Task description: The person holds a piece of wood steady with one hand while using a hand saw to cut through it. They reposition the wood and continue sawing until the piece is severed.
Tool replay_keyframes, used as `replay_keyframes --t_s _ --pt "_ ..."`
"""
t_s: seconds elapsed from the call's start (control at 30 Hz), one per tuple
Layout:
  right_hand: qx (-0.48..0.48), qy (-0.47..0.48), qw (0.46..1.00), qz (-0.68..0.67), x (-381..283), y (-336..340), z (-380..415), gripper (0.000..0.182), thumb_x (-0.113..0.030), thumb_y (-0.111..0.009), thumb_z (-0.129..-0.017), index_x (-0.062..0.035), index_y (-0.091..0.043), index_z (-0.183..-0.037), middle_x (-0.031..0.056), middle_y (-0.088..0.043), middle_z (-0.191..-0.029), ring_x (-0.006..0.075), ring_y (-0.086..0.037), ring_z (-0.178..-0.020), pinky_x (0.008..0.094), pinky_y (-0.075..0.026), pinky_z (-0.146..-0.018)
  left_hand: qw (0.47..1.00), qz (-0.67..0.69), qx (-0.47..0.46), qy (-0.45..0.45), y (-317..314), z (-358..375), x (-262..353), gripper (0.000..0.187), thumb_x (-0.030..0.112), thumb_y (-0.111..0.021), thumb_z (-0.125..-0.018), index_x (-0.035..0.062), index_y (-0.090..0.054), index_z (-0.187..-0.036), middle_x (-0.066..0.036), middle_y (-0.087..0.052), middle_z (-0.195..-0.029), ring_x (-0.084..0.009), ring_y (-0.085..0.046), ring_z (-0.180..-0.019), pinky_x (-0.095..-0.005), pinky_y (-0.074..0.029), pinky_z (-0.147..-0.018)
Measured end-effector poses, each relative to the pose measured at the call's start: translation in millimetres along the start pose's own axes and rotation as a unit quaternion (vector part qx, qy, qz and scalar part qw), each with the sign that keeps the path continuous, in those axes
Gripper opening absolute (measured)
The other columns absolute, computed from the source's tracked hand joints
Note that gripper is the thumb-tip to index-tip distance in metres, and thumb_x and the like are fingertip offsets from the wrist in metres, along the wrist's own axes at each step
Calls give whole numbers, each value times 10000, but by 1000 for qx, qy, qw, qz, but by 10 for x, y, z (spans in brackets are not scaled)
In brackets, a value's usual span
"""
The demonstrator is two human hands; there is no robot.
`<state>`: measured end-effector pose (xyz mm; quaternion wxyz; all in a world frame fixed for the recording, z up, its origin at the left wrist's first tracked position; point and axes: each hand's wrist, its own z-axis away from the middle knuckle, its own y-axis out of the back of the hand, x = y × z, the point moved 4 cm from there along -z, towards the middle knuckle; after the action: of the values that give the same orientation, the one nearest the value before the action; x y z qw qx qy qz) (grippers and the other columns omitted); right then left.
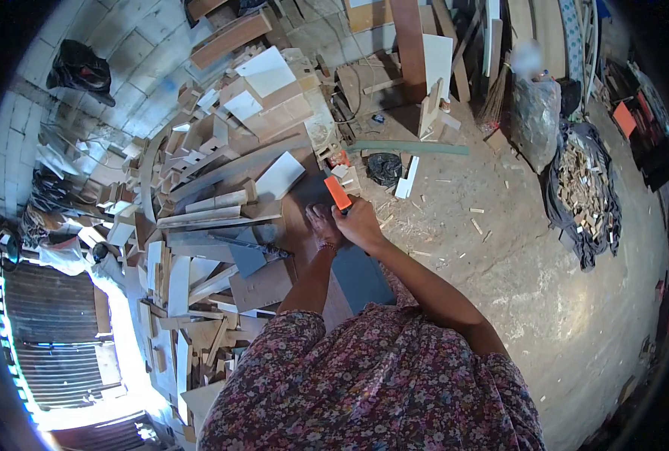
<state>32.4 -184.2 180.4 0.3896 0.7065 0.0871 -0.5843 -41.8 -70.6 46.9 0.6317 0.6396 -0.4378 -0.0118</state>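
My right hand (358, 224) is closed around a tool with a flat orange body (338, 193) and a dark part near the fingers; its exact kind does not show. Just to its left, my left hand (324, 225) lies flat on a brown board (298, 229), fingers stretched out and pointing away from me. A dark grey panel (361, 276) lies close in front of my body, below both hands. To the left of my left hand is a small grey-blue board piece (247, 259), with a dark tool (270, 249) beside it.
Wood offcuts (199, 203) are heaped along the left, with a white-faced board (280, 175) among them. On the floor to the right lie wood chips, a black plastic bag (384, 169) and a dark cloth (586, 192) full of scraps. Planks (408, 52) lean at the back.
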Motion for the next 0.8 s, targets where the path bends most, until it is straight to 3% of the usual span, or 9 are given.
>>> replay_keyframes --t_s 0.07,0.13,0.17,0.33,0.37,0.43,0.57,0.73,0.8 --pt "9 13 1000 -2 -14 41 -13 258 -196 -607 -741 46 -588 -827 275 -585 -734 417 -581 -731 411 -483 -634 1000 -5 -6 4 -75 -8 -36 347 202 -464 -840 -29 -437 -1098 -197 -384 -1189 -343 -383 -1112 -405 -335 -940" --pt "19 24 999 -31 -5 52 -18 271 -199 -609 -741 58 -588 -823 276 -585 -732 417 -582 -729 410 -482 -629 986 -91 125 -63 -213 3 -161 273 155 -466 -838 -43 -472 -1026 -204 -402 -1149 -358 -394 -1077 -417 -343 -922" --pt "15 19 999 -33 -11 59 -15 273 -200 -608 -742 59 -590 -824 275 -585 -731 416 -583 -728 409 -481 -631 986 -91 128 -61 -252 1 -207 273 155 -466 -838 -43 -472 -1026 -204 -402 -1149 -358 -394 -1077 -417 -343 -922" --pt "17 19 999 -26 -16 26 -6 274 -205 -608 -744 56 -594 -826 275 -586 -727 415 -585 -725 410 -481 -631 972 208 101 51 -98 -32 -145 228 134 -459 -838 -61 -505 -947 -218 -430 -1091 -378 -399 -1030 -428 -351 -899" --pt "22 20 999 -21 -18 16 -7 276 -209 -610 -743 55 -594 -823 273 -586 -722 415 -585 -721 413 -480 -630 971 208 103 48 -69 -32 -115 228 134 -459 -838 -61 -505 -947 -218 -430 -1091 -378 -399 -1030 -428 -351 -899" --pt "28 22 999 -17 -36 4 1 277 -212 -611 -742 53 -594 -820 272 -586 -718 414 -586 -716 417 -480 -629 993 29 116 -20 -13 19 -41 227 147 -453 -836 -54 -511 -925 -219 -442 -1066 -373 -401 -1004 -446 -343 -883" --pt "25 35 999 -3 -72 -4 20 288 -224 -613 -740 56 -588 -800 268 -583 -701 413 -587 -702 428 -479 -616 990 -48 124 -45 -19 28 -52 224 166 -460 -826 -35 -519 -906 -203 -465 -1027 -358 -403 -988 -452 -332 -877" --pt "26 32 999 7 -114 1 36 287 -227 -608 -742 55 -585 -789 268 -580 -689 414 -586 -689 431 -479 -608 964 -169 137 -151 -56 56 -43 217 187 -460 -816 0 -542 -887 -165 -498 -991 -332 -405 -1005 -442 -332 -875" --pt "30 40 999 15 -114 -15 38 280 -221 -604 -743 56 -584 -786 269 -579 -684 413 -586 -686 429 -478 -611 974 -156 108 -126 -71 6 -67 208 185 -460 -815 11 -553 -879 -156 -515 -979 -322 -420 -998 -442 -335 -872"
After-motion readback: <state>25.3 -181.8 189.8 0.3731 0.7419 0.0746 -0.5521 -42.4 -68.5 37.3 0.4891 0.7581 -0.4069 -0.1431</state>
